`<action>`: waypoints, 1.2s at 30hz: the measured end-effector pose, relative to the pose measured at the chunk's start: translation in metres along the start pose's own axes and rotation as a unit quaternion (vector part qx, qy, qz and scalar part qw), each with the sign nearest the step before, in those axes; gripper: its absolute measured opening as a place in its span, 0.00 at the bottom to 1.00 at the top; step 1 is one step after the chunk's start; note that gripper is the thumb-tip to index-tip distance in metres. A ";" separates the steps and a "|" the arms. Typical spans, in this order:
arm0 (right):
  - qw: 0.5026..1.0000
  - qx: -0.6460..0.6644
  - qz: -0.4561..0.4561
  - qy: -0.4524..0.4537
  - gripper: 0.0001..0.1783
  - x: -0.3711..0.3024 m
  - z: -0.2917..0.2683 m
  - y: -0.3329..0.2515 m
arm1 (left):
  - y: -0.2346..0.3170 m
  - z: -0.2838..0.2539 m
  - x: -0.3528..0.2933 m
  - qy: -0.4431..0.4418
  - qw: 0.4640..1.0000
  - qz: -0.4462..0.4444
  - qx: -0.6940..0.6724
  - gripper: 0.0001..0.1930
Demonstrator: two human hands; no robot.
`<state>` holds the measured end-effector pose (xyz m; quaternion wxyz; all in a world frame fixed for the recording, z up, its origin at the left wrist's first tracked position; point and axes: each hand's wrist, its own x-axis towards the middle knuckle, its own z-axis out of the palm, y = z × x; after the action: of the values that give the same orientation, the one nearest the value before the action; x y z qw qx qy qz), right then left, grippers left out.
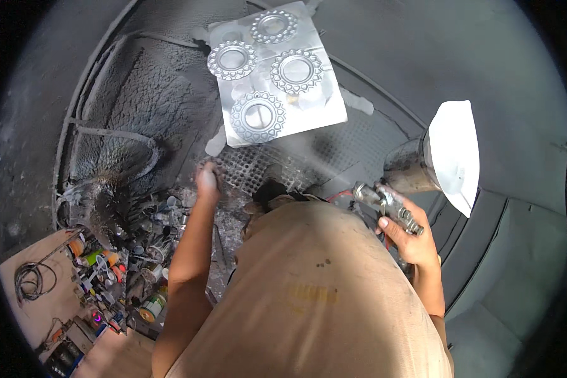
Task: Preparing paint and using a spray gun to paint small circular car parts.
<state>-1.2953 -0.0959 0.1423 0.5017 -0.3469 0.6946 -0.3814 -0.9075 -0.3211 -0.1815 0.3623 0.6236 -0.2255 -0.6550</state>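
Note:
My right hand [409, 236] is wrapped round a metal spray gun [390, 206], whose nozzle end points left toward the space below a silver board [324, 104]. A pale haze stretches between the gun and the board. On the board lie several silver round frames with scalloped, heart-patterned rims; the nearest round frame [239, 120] is at its lower left. My left hand [209, 179] is closed, fingers curled and greyish, just below a pale padded support arm [216, 143] that sticks out from under the board. Whatever it may hold is hidden.
A perforated dark grate [249, 169] lies beneath the board. White paper cone [457, 157] stands at right on a stained container [412, 167]. Cups, jars and cans [154, 252] crowd the lower left, near a coiled cable [34, 280]. A grey-coated hose [123, 133] loops at left.

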 end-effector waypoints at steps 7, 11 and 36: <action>0.997 0.026 -0.009 0.067 0.25 -0.015 -0.011 0.019 | -0.029 0.077 -0.066 -0.021 0.993 -0.042 0.110 0.20; 0.987 -0.100 0.031 0.126 0.12 -0.016 -0.030 0.021 | -0.062 0.080 -0.074 -0.152 0.971 -0.009 0.184 0.20; 0.953 -0.023 -0.067 0.294 0.15 0.069 -0.067 0.014 | -0.028 0.055 -0.010 0.054 0.988 0.002 0.145 0.22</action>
<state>-1.3788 -0.1366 0.1141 0.2404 -0.2763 0.7952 -0.4832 -0.9673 -0.3046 -0.1891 0.2804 0.7036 -0.2996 -0.5802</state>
